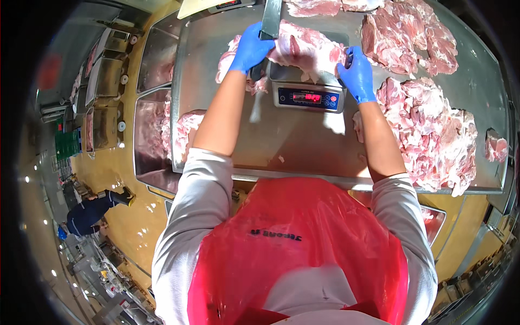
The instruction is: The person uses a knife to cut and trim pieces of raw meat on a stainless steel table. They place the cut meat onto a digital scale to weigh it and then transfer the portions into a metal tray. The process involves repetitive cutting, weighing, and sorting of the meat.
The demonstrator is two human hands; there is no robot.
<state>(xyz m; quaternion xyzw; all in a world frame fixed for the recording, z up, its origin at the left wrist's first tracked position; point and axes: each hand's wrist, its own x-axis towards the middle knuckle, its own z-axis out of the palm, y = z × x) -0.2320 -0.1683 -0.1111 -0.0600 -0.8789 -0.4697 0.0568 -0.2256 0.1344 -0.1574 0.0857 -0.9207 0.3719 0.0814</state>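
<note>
A broad-bladed knife point(271, 19) is in my blue-gloved left hand point(251, 50). My fingers are wrapped round its dark handle, and the blade points away from me. A long piece of raw meat point(306, 46) lies across a digital scale point(307, 97) with a lit red display, hiding much of its plate. At the meat's right end, my blue-gloved right hand point(357, 76) is closed round a dark handle; its working end cannot be made out. A smaller piece of pale meat point(226, 60) lies beside my left hand, partly hidden by it.
Piles of raw meat point(428, 130) cover the right side of the metal table point(260, 141), with more cuts point(406, 38) at the far right. Metal bins point(149, 135) holding meat stand against its left edge. Another person point(89, 214) is on the floor area at left.
</note>
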